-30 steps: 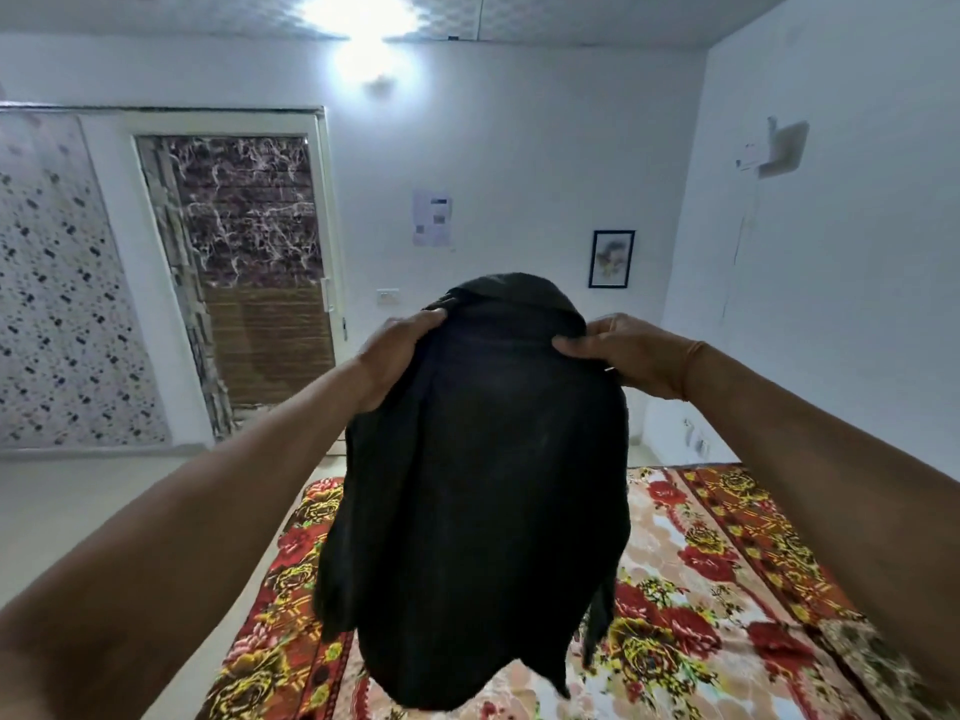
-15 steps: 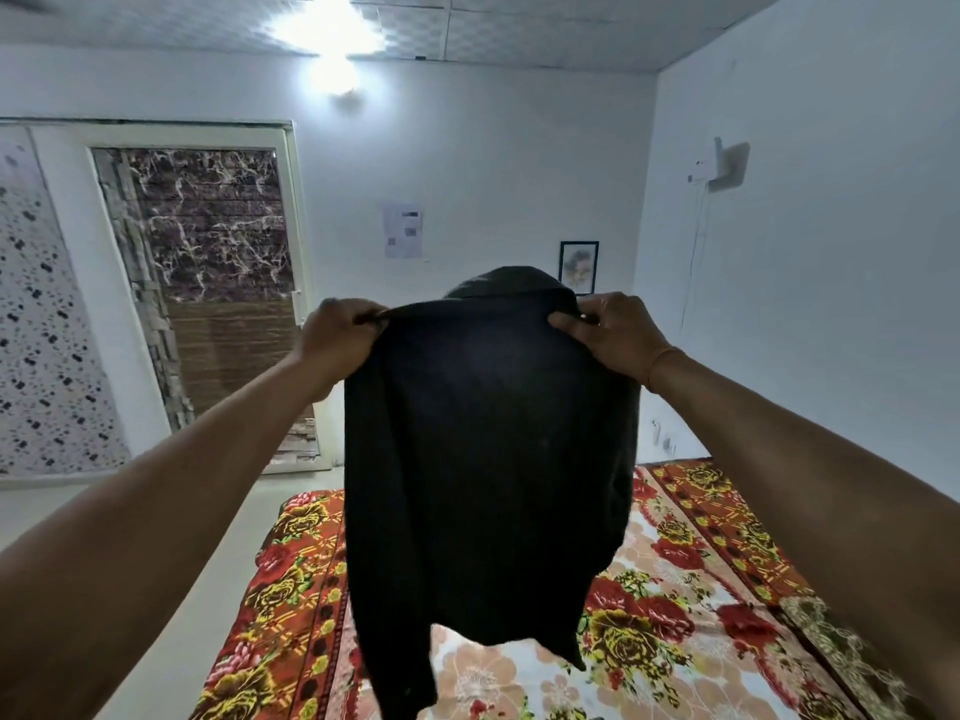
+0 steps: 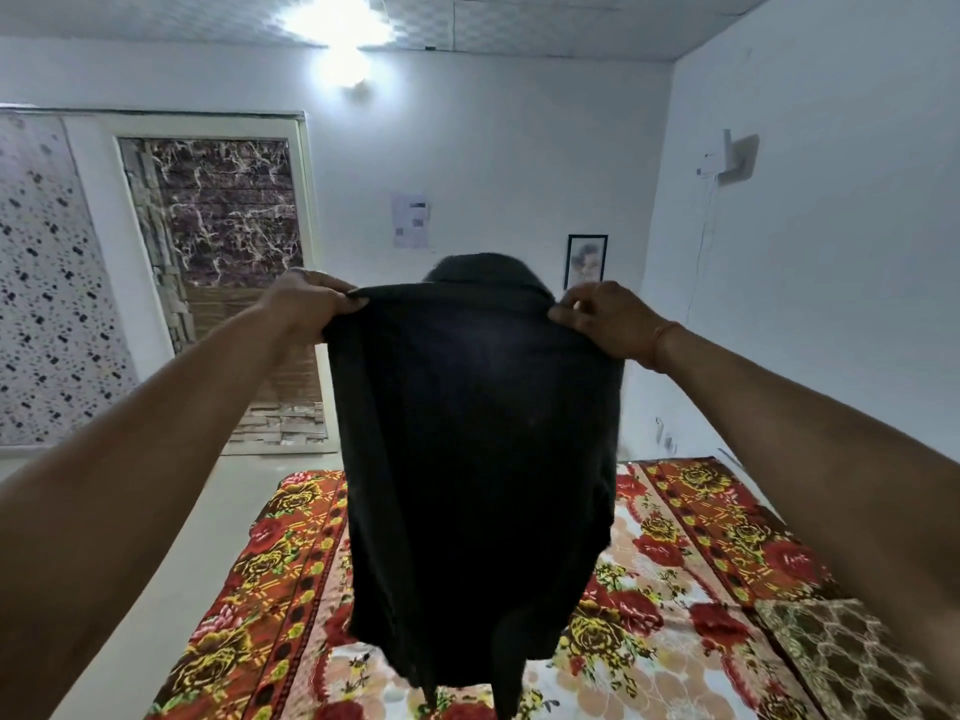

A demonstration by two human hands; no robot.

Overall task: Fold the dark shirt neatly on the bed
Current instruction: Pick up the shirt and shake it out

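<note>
The dark shirt [image 3: 475, 459] hangs in the air in front of me, stretched flat between both hands, its collar curling up behind the top edge. My left hand [image 3: 306, 306] pinches the shirt's upper left shoulder. My right hand [image 3: 605, 319] pinches the upper right shoulder. The lower hem dangles above the bed [image 3: 691, 579], which is covered by a red and yellow floral sheet. The shirt hides the middle of the bed.
A brown patterned cloth [image 3: 852, 662] lies on the bed at lower right. Bare floor [image 3: 171, 553] runs along the bed's left side. A doorway [image 3: 228, 283] is in the far wall, and a white wall [image 3: 831, 304] borders the bed on the right.
My hands have moved apart along the top edge, spreading the shirt wider and flatter. The fabric hangs straighter than a second ago.
</note>
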